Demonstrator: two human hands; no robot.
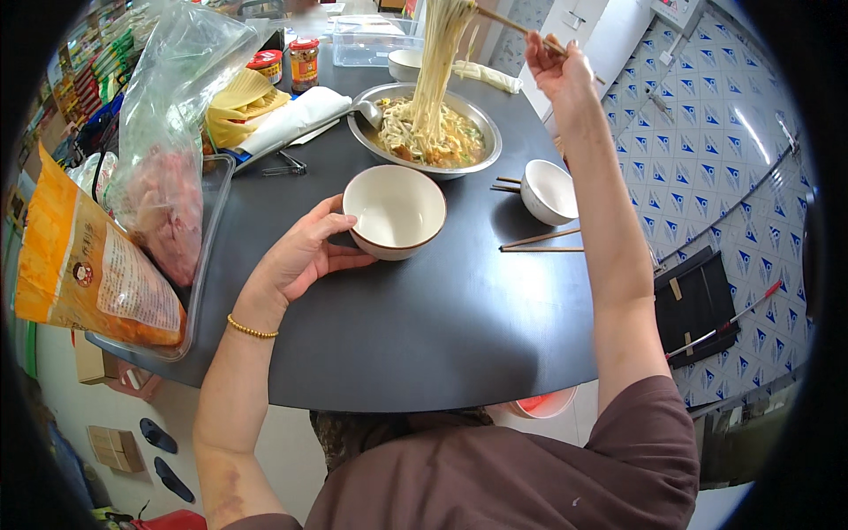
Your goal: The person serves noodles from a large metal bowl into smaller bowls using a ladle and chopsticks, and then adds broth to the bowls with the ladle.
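Observation:
My left hand (321,242) grips a white bowl (397,212) with a brown rim by its side, thumb at the rim and fingers underneath. The bowl has nothing in it and is tilted a little toward me. High at the right, my right hand (560,66) holds wooden chopsticks (503,21). From their tips hangs a long bundle of noodles (437,66), cut off by the top of the view. Its lower end reaches into a steel basin (490,156) of noodles in broth. The bowl of a metal ladle (369,114) rests on the basin's left rim.
A second white bowl (550,192) and more chopsticks (540,250) lie at right. Left stands a plastic tray (215,218) with bagged meat (165,212) and an orange food pouch (93,265). Behind are a sauce jar (304,66), yellow gloves (242,106) and a clear plastic box (371,43).

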